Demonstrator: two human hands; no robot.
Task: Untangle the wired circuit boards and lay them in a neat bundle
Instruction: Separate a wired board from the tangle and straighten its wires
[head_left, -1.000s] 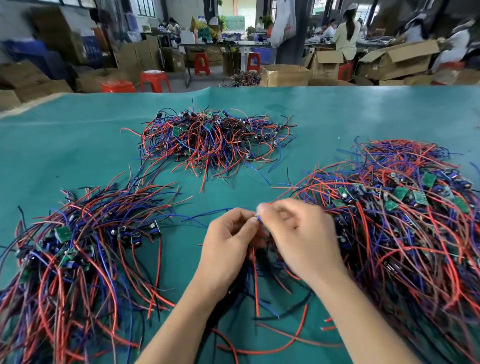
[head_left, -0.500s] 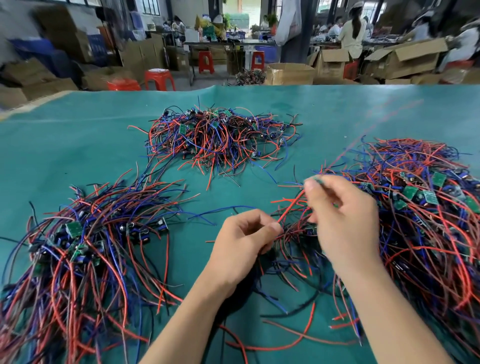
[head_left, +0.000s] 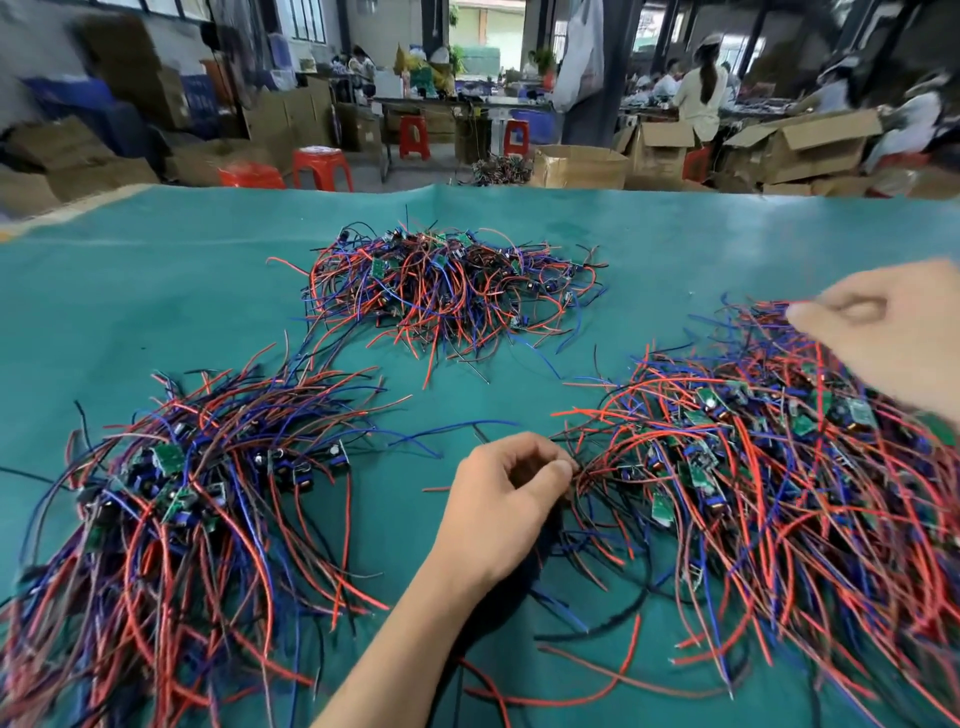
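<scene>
since the earlier frames the right hand (head_left: 891, 338) has swung from the centre to the right edge of the frame, raised over the right-hand tangle of wired circuit boards (head_left: 779, 467); blurred, its fingers look curled together, on what cannot be told. the left hand (head_left: 506, 499), lower centre, pinches thin wires at that tangle's left fringe between thumb and forefinger. a combed bundle (head_left: 182, 499) lies lower left, a third heap (head_left: 447, 291) upper centre. glossy red, blue and black leads, small green boards, on a smooth teal table cover (head_left: 156, 291).
</scene>
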